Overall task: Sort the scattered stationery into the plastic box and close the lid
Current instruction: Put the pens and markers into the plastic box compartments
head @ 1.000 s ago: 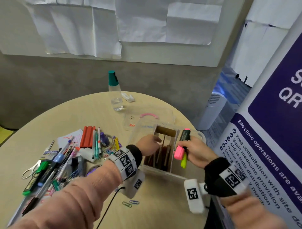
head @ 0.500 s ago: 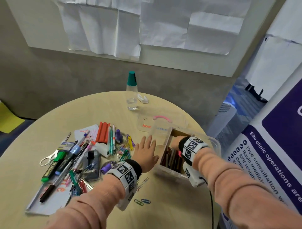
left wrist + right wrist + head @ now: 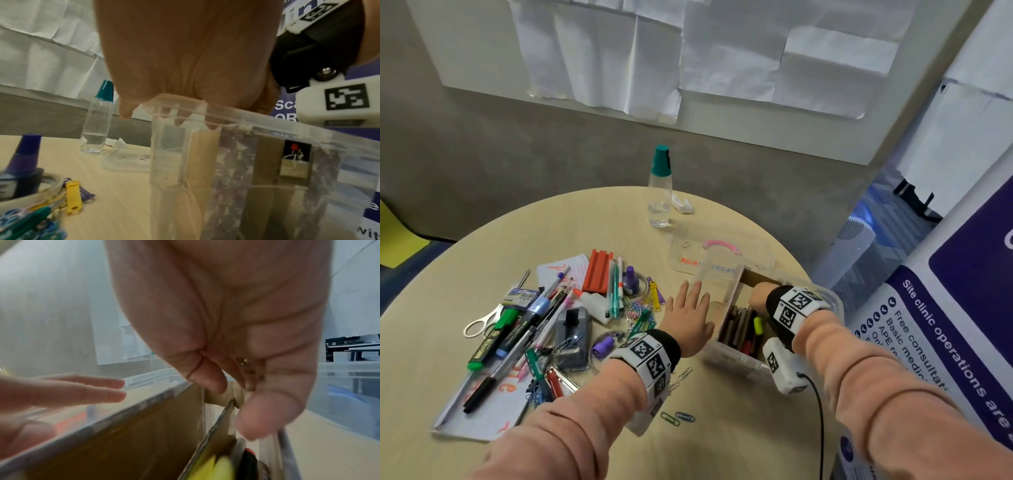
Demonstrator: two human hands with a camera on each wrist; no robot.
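Observation:
The clear plastic box (image 3: pixel 736 359) stands at the table's right edge, with cardboard dividers (image 3: pixel 732 305) inside. My right hand (image 3: pixel 758 296) reaches down into it. In the right wrist view its loosely curled fingers and thumb (image 3: pixel 236 402) hang over a divider's (image 3: pixel 144 434) top corner and hold nothing that I can see. A yellow highlighter (image 3: pixel 757 323) lies in the box below that hand. My left hand (image 3: pixel 690 315) lies flat, fingers straight, against the box's left wall (image 3: pixel 226 162). The lid (image 3: pixel 722 253) with its pink handle lies behind the box. Scattered stationery (image 3: pixel 571 318) covers the table to the left.
A water bottle (image 3: pixel 660 192) stands at the table's far edge. Loose paper clips (image 3: pixel 676 418) lie near the front edge. A purple and white banner (image 3: pixel 945 325) stands close on the right. Scissors (image 3: pixel 481 322) lie at the pile's left end.
A second ago my right hand held a pink and a yellow highlighter over the box; it has since let them go inside. My left hand moved from the box's rim to its outer left wall.

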